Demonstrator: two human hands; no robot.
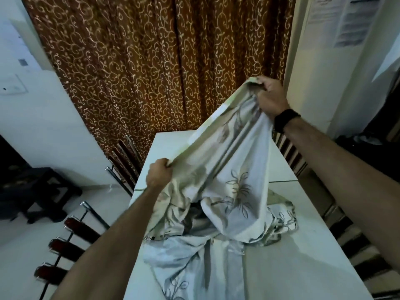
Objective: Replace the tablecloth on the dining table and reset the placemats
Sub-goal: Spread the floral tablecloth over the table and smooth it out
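Tablecloth (229, 169) hangs bunched between both hands above the table (303, 245), its lower folds heaped on the bare white top. Left hand (159, 175) is clenched round a gathered edge, the hem running up and away from its fingers (165, 163) to the right hand (269, 96), which is raised higher and grips the far end of that same edge, fingers curled over the bunched fabric. Below the left fingers the cloth drops in loose pleats; below the right it falls in a long drape to the heap.

Judging by this, the task is at an early-to-middle stage: the top shows no cloth spread on it, and this pale floral one is being opened out or gathered, which of the two I cannot tell. No placemats are in view. Spreading, squaring the overhang and setting mats all seem left to do. Chairs (71, 239) stand close along the left side.
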